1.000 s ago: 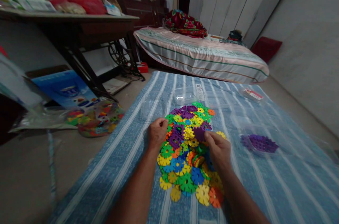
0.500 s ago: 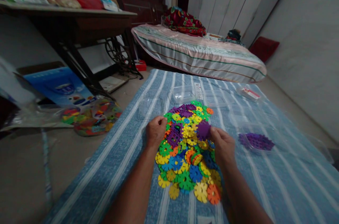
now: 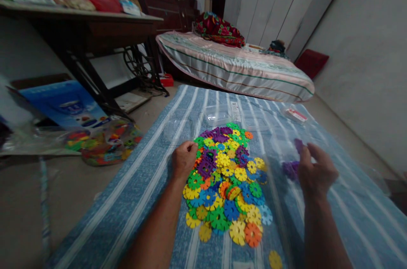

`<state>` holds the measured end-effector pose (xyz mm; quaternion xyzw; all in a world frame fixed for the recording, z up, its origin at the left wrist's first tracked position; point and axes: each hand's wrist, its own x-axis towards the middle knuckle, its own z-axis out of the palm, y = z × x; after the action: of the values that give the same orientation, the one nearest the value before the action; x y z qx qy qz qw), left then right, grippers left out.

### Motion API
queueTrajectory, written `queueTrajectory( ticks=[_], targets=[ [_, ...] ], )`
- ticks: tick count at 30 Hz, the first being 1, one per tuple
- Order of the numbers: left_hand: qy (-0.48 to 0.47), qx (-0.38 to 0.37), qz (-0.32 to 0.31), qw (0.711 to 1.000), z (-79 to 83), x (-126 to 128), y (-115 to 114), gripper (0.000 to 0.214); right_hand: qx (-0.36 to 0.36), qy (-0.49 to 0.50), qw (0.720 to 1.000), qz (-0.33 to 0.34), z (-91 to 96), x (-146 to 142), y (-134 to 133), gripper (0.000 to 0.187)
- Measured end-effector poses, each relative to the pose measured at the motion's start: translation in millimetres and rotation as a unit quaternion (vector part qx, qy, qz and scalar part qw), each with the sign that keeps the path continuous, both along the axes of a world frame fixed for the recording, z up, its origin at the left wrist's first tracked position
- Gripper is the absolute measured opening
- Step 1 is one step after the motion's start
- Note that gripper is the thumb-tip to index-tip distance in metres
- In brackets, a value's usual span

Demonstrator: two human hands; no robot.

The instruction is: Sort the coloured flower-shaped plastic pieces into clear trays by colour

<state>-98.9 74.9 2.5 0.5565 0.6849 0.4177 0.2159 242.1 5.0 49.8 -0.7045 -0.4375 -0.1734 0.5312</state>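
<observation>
A heap of colourful plastic snowflake building discs point(image 3: 219, 214) lies on the striped cloth. Beside its left edge, my left hand point(image 3: 184, 159) is closed with fingertips together; anything inside them is hidden. My right hand point(image 3: 319, 171) pinches a purple building piece point(image 3: 299, 146) over a clear plastic box point(image 3: 276, 150) on the right. Other purple pieces point(image 3: 291, 170) sit in that box, partly covered by the hand. Several purple square pieces point(image 3: 207, 164) remain among the yellow, green, blue and orange discs in the heap.
Beyond the heap are a clear container point(image 3: 216, 115) and a small red-and-white labelled pack point(image 3: 296, 115). A yellow disc point(image 3: 275, 259) lies apart near the front. On the floor to the left is a bag of colourful pieces point(image 3: 110, 142), below a sewing-machine table point(image 3: 82, 17).
My right hand has moved right from the heap to above the clear box, carrying the purple piece. My left hand stays beside the heap. The view has shifted slightly.
</observation>
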Motion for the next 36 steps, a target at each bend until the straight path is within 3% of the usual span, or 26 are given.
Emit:
queueTrajectory(
  ticks=[3, 7, 10, 13, 17, 30, 36],
  targets=[
    [-0.003, 0.000, 0.003, 1.000, 0.9, 1, 0, 0.026, -0.010, -0.099, 0.995, 0.025, -12.3, -4, 3, 0.034],
    [-0.004, -0.002, 0.009, 1.000, 1.9, 1, -1, 0.025, -0.056, -0.145, 0.965, 0.210, -39.9, -50, 7, 0.024],
    [-0.006, -0.005, 0.008, 1.000, 2.0, 1, -1, 0.024, -0.149, -0.182, 0.930, 0.284, -54.5, -82, 9, 0.025],
    [-0.010, -0.007, 0.007, 1.000, 0.6, 0, 0, 0.024, -0.216, -0.197, 0.914, 0.282, -60.5, -93, 10, 0.025],
    [-0.012, -0.004, 0.006, 1.000, -1.7, 0, 1, 0.026, -0.234, -0.211, 0.912, 0.262, -62.4, -91, 10, 0.019],
    [-0.009, -0.005, 0.013, 1.000, -0.2, 0, 3, 0.025, -0.131, -0.253, 0.930, 0.230, -59.6, -92, 11, 0.036],
    [-0.016, 0.002, 0.007, 1.000, -0.1, 1, 3, 0.026, -0.105, -0.215, 0.935, 0.261, -56.0, -95, 10, 0.037]
  ],
)
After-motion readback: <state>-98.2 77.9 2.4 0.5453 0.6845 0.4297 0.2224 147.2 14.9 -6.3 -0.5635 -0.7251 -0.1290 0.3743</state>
